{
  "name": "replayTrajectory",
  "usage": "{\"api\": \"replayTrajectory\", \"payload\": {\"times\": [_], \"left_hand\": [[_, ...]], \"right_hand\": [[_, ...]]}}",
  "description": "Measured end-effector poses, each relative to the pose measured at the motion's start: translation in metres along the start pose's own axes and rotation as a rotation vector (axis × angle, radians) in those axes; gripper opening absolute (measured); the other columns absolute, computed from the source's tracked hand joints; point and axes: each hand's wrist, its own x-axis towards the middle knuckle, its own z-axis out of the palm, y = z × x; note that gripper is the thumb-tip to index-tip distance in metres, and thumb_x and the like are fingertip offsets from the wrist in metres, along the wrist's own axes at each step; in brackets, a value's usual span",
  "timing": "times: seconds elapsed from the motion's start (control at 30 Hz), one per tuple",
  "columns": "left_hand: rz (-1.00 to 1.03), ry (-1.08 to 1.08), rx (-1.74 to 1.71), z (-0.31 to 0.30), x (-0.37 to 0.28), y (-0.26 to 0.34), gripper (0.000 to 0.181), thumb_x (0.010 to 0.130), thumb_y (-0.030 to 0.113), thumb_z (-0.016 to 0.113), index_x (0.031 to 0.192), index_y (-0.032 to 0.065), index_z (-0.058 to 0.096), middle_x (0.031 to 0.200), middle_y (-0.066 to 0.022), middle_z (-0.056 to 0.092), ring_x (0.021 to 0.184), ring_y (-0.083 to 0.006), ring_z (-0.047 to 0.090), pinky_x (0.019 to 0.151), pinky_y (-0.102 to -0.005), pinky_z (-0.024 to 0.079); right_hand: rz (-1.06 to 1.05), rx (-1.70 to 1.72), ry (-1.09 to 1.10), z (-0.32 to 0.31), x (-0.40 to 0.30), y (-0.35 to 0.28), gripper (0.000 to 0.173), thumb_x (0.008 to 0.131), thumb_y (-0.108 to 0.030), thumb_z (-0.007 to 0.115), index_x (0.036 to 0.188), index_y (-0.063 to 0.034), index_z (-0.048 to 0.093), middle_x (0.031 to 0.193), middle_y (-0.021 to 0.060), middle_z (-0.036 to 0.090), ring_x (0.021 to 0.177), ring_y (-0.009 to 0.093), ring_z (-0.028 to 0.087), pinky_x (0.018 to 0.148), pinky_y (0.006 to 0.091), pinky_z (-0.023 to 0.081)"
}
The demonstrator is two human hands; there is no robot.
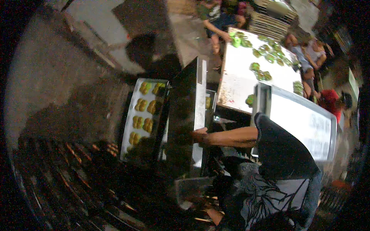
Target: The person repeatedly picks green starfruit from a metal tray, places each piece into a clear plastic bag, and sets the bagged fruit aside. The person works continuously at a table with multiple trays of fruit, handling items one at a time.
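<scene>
The right of the view holds my right arm in a black sleeve, with my right hand (pixel 201 134) closed around the pale front edge of a tall dark metal cabinet or rack (pixel 200 106). Low in the picture, blurred and half in shadow, is what looks like my left hand (pixel 215 216); what it touches cannot be told. Beyond the rack, on the left, a metal tray (pixel 130 115) carries several braided or lobed, yellow-green dough pieces (pixel 140 105) in two columns. A large pale-lined tray (pixel 300 121) lies above my right arm.
A white-topped table (pixel 235 72) holds clusters of green pieces (pixel 270 55). Around it are several people, one in a green top (pixel 206 14), one with red clothing (pixel 329 99). A slatted dark surface (pixel 72 184) fills the lower left. Bare floor (pixel 57 57) shows at upper left.
</scene>
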Motion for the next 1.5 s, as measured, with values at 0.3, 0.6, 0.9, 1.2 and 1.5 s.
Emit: {"api": "replayTrajectory", "payload": {"times": [0.3, 0.6, 0.9, 1.2, 1.5], "left_hand": [[0.604, -0.169, 0.216, 0.053, -0.054, 0.039, 0.035, 0.080, 0.034, 0.050, 0.078, 0.0001, 0.056, 0.069, -0.0062, 0.056, 0.062, -0.0205, 0.055, 0.060, -0.0341, 0.045], [1.686, -0.494, 0.203, 0.154, -0.111, 0.093, 0.039, 0.080, 0.038, 0.049, 0.076, 0.0001, 0.057, 0.068, -0.0065, 0.057, 0.062, -0.0208, 0.055, 0.060, -0.0345, 0.045], [1.942, -0.499, 0.096, 0.224, -0.142, 0.159, 0.040, 0.076, 0.038, 0.052, 0.065, 0.0004, 0.058, 0.067, -0.0144, 0.059, 0.058, -0.0276, 0.057, 0.051, -0.0354, 0.044], [1.826, -0.341, 0.475, 0.266, -0.164, 0.170, 0.033, 0.081, 0.034, 0.044, 0.085, 0.0073, 0.063, 0.061, -0.0126, 0.059, 0.056, -0.0287, 0.059, 0.051, -0.0375, 0.045], [2.145, -0.014, 0.571, 0.272, -0.120, 0.153, 0.029, 0.077, 0.028, 0.051, 0.098, 0.0093, 0.059, 0.067, -0.0081, 0.061, 0.050, -0.0266, 0.055, 0.050, -0.0307, 0.044]], "right_hand": [[-0.088, 0.675, 0.094, -0.232, -0.139, 0.041, 0.074, 0.063, -0.024, 0.058, 0.113, 0.0155, 0.020, 0.094, 0.0228, 0.048, 0.088, 0.026, 0.046, 0.076, 0.0357, 0.038], [0.044, 1.386, 0.297, -0.321, -0.223, 0.186, 0.040, 0.069, -0.021, 0.042, 0.102, -0.0008, 0.049, 0.091, 0.0131, 0.057, 0.080, 0.027, 0.056, 0.073, 0.0403, 0.045], [-0.475, 1.200, 0.528, -0.298, -0.244, 0.248, 0.035, 0.074, -0.009, 0.050, 0.107, 0.0009, 0.041, 0.103, 0.0106, 0.050, 0.096, 0.026, 0.049, 0.084, 0.0391, 0.041], [-0.727, -0.879, 1.114, -0.324, -0.093, 0.239, 0.025, 0.070, -0.012, 0.052, 0.092, -0.0026, 0.057, 0.092, 0.0214, 0.055, 0.087, 0.036, 0.052, 0.076, 0.0423, 0.041], [-0.736, -0.898, 0.584, -0.331, -0.094, 0.255, 0.025, 0.066, -0.019, 0.058, 0.085, -0.0023, 0.059, 0.082, 0.0195, 0.058, 0.077, 0.036, 0.056, 0.071, 0.0422, 0.044]]}}
